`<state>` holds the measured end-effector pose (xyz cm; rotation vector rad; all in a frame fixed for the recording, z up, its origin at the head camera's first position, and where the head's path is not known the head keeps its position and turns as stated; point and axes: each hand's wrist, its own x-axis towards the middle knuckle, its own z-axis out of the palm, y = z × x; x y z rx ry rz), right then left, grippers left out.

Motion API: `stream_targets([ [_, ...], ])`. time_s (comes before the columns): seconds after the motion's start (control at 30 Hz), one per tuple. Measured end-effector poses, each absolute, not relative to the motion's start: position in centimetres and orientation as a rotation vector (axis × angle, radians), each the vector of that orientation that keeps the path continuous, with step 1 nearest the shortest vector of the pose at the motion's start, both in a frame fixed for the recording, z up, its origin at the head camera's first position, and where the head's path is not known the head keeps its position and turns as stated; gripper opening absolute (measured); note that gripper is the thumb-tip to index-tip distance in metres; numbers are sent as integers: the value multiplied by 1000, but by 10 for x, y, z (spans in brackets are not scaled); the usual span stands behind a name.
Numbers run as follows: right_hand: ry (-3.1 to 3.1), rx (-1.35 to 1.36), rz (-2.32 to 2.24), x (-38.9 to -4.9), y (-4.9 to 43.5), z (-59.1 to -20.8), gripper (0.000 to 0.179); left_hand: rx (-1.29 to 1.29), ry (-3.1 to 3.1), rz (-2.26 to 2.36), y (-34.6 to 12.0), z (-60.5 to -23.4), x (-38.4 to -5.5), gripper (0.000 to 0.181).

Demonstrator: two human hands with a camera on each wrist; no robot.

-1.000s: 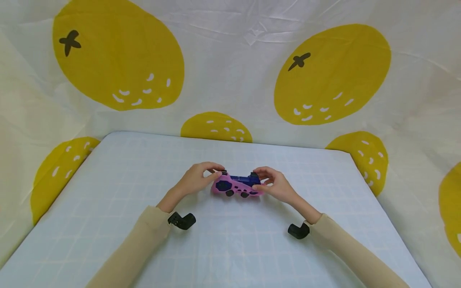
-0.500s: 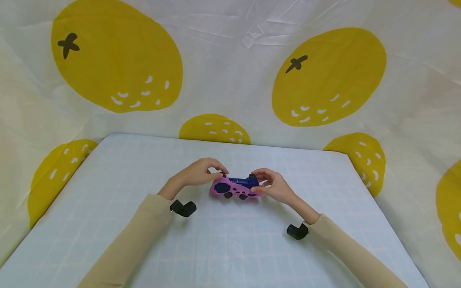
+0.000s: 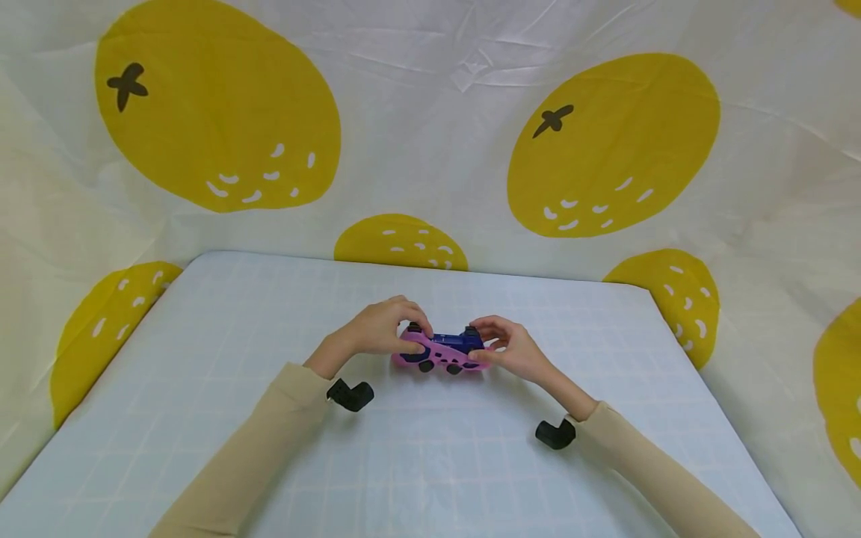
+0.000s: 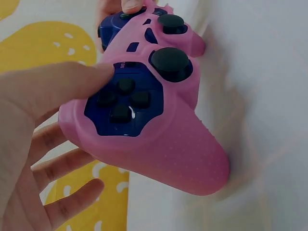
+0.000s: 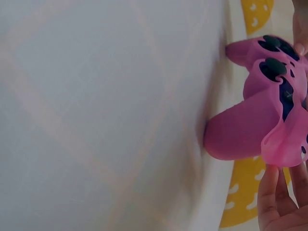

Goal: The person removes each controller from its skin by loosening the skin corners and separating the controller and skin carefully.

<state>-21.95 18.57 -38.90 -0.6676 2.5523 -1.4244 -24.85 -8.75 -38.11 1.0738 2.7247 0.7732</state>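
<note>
A: Quick, where's the controller (image 3: 459, 341)?

B: On or just over the table (image 3: 417, 463), between my hands, sticks (image 4: 169, 63) facing me. Can't tell if its grips touch the surface.

A: And the pink cover (image 4: 180, 154)?

B: Snug round the left end. On the right it's loose: wavy edge, flaring off the front, with the blue top and right shoulder bare in the head view.

A: Left hand?

B: My left hand (image 3: 382, 329) pinches the left end of the controller, cover and all: thumb on the front by the d-pad panel (image 4: 122, 98), index at the top edge. Lower fingers fan out, loosely bent, not wrapped round anything.

A: Right?

B: My right hand (image 3: 516, 351) is nearly closed, thumb in front, fingers behind, with the loose part of the cover between them. In the right wrist view the fingertips meet its flared rim; the thumb isn't clear there.

A: Step?

B: My call: working the cover over the right end while the left steadies. On or off, one moment won't settle it; half-covered either way.

A: What does the next move call for?

B: If it's going on, I'd say keep the left firm, stretch that loose rim up over the right shoulder, then seat it round the buttons. Risk: the rim folds under or slips off my fingertips.
</note>
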Motion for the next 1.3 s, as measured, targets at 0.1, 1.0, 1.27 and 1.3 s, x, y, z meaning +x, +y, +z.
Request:
stream_targets([
  [0.1,2551,-665,-1427,-220,186,-389,46,1071,2751,767,-86,-381,-248,16],
  [1.0,2561,-680,-1410,-237,197,-414,48,1215,2839,454,-67,-373,-247,6],
  [1.27,2558,-752,-1320,-219,185,-385,48,1224,2677,698,-73,-382,-257,7],
  [1.3,2556,-760,-1316,-220,185,-386,48,1224,2665,747,-73,-383,-258,8],
])
